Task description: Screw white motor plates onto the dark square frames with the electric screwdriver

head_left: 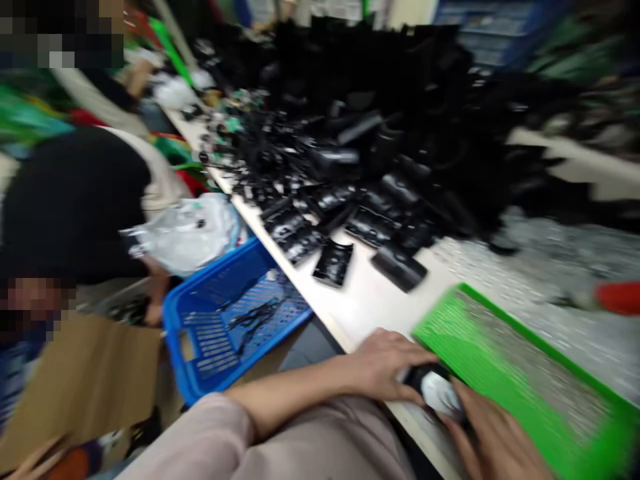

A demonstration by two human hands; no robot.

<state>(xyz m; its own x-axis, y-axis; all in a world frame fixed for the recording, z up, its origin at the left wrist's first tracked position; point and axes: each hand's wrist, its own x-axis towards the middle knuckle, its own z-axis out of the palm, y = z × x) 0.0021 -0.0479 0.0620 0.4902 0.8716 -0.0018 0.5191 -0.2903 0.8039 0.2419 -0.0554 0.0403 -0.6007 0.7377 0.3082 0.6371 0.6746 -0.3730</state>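
Clasps a rounded black-and-white object (440,392) at five o'clock, left hand (383,367) and right hand (500,433) closed in a shared grip, beside a green plastic tray (480,360) on the white desk (360,303), apparently mid-handling, with many curved black plastic shells (335,157) unheld at twelve.

Small metallic contents of the green tray (500,380) not resolved; blurred. Far black pile (370,87) smeared, single pieces indistinguishable. Underside of the black-and-white part (440,393) hidden by both hands. Right hand (495,427) cut off by the bottom edge.
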